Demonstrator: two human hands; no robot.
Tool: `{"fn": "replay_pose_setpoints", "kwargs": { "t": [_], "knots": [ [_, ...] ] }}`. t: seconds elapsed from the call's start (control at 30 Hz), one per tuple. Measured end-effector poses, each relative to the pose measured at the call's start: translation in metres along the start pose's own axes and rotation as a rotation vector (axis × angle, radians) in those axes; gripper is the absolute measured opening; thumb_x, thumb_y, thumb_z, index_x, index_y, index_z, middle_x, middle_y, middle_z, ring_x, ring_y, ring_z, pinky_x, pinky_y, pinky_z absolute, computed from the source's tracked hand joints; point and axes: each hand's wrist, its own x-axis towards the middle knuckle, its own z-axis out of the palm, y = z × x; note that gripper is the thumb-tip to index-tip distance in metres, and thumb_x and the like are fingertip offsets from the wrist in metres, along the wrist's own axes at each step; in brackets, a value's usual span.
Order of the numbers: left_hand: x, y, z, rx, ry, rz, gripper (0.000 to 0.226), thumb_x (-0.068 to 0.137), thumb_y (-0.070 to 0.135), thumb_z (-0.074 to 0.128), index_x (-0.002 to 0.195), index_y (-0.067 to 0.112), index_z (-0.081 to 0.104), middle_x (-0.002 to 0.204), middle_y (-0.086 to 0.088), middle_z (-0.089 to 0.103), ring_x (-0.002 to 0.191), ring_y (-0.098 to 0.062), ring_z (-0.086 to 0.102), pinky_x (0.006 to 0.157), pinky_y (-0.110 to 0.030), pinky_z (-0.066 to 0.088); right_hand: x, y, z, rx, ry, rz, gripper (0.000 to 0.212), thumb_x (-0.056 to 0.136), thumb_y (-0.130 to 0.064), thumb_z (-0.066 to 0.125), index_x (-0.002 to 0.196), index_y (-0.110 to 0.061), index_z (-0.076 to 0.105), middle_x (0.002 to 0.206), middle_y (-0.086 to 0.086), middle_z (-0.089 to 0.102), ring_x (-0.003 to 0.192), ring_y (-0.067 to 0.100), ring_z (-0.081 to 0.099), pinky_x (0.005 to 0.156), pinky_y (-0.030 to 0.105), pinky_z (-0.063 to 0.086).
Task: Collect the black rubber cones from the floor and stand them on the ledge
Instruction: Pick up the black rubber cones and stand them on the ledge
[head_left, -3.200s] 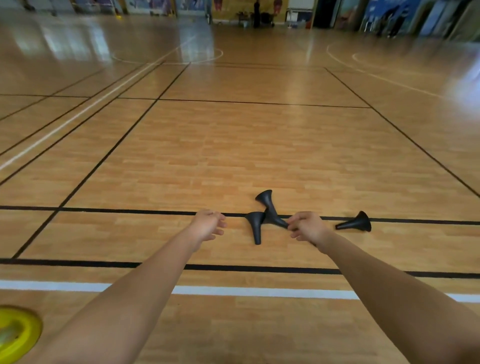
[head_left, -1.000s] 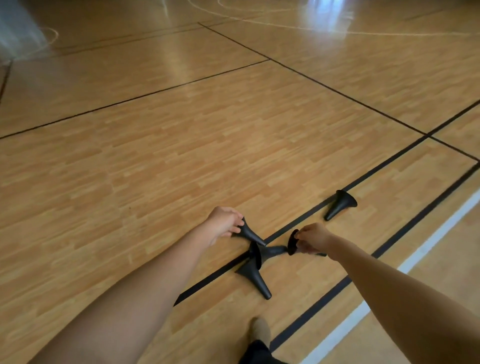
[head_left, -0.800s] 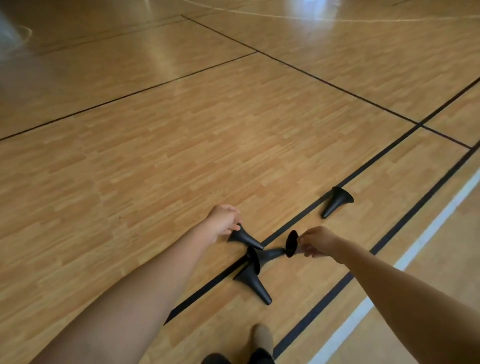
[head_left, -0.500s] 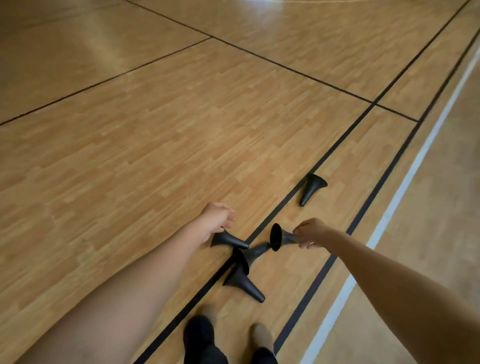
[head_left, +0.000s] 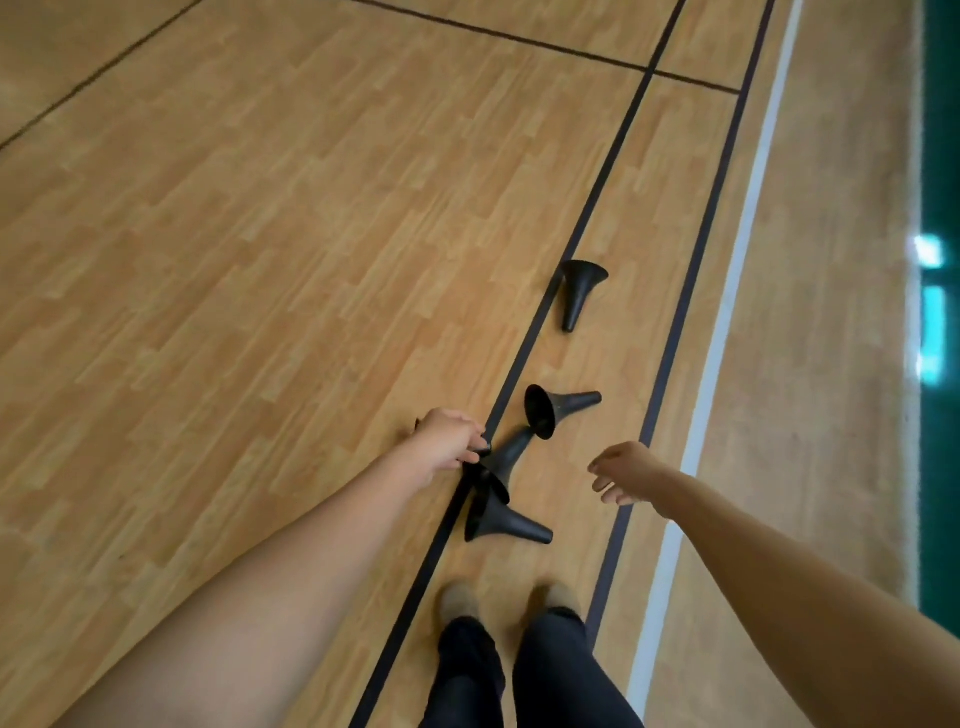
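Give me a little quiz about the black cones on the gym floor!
1. The farthest cone is: A) standing upright, B) lying on its side, C) held in a hand?
2. True or false: the right hand grips a cone.
3. Fill in: to the right of the two black lines runs a ____ line.
Key: 1 B; 2 false, it is open and empty; 3 white.

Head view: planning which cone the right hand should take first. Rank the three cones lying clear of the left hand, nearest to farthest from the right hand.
From the right hand:
1. Middle cone, up-left of it.
2. Cone by the feet, down-left; a close second.
3. Lone cone, farthest up the line.
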Motion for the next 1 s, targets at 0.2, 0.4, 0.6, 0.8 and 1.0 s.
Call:
{"fn": "replay_pose_setpoints", "kwargs": {
  "t": [0.2, 0.4, 0.6, 0.8, 1.0],
  "knots": [
    [0.056, -0.031, 0.029, 0.093, -0.034, -0.087, 0.027, 0.100, 0.014, 0.040, 0.114, 0.008, 0.063, 0.110, -0.008, 0.067, 0.079, -0.015, 0.060, 0.071, -0.025, 0.047, 0.060, 0.028, 0.023, 0.052, -0.006, 0.056, 0.027, 0.098, -0.012, 0.044, 0.115, 0.001, 0.060, 0.099, 0.016, 0.065, 0.061, 0.019, 0.057, 0.057, 0.025, 0.045],
    [0.176, -0.113, 0.068, 0.160, -0.041, -0.162, 0.025, 0.099, 0.015, 0.041, 0.110, 0.012, 0.063, 0.105, -0.005, 0.067, 0.091, -0.018, 0.063, 0.067, -0.024, 0.045, 0.186, 0.096, 0.070, 0.081, -0.062, 0.178, 0.026, 0.097, -0.011, 0.043, 0.112, -0.001, 0.061, 0.088, 0.012, 0.065, 0.057, 0.019, 0.058, 0.060, 0.028, 0.048],
    [0.313, -0.227, 0.127, 0.218, -0.058, -0.224, 0.032, 0.093, 0.023, 0.056, 0.125, 0.018, 0.059, 0.125, -0.003, 0.060, 0.114, -0.021, 0.056, 0.097, -0.034, 0.046, 0.335, 0.190, 0.148, 0.111, -0.026, 0.277, 0.026, 0.094, -0.011, 0.050, 0.117, -0.010, 0.062, 0.086, 0.011, 0.064, 0.090, 0.033, 0.066, 0.070, 0.038, 0.050],
    [0.428, -0.326, 0.184, 0.301, -0.062, -0.228, 0.073, 0.090, 0.043, 0.059, 0.151, 0.022, 0.024, 0.154, -0.003, 0.031, 0.139, -0.027, 0.034, 0.110, -0.041, 0.036, 0.470, 0.263, 0.234, 0.242, -0.084, 0.343, 0.041, 0.098, -0.016, 0.048, 0.139, -0.012, 0.044, 0.110, 0.014, 0.055, 0.102, 0.032, 0.055, 0.080, 0.036, 0.043],
    [0.474, -0.378, 0.214, 0.121, -0.066, -0.226, 0.041, 0.100, 0.033, 0.045, 0.139, 0.022, 0.048, 0.136, -0.001, 0.053, 0.125, -0.023, 0.049, 0.103, -0.038, 0.042, 0.523, 0.278, 0.273, 0.595, -0.010, 0.430, 0.051, 0.101, -0.028, 0.044, 0.149, -0.023, 0.026, 0.139, 0.011, 0.042, 0.119, 0.034, 0.048, 0.095, 0.043, 0.043]
  ]
}}
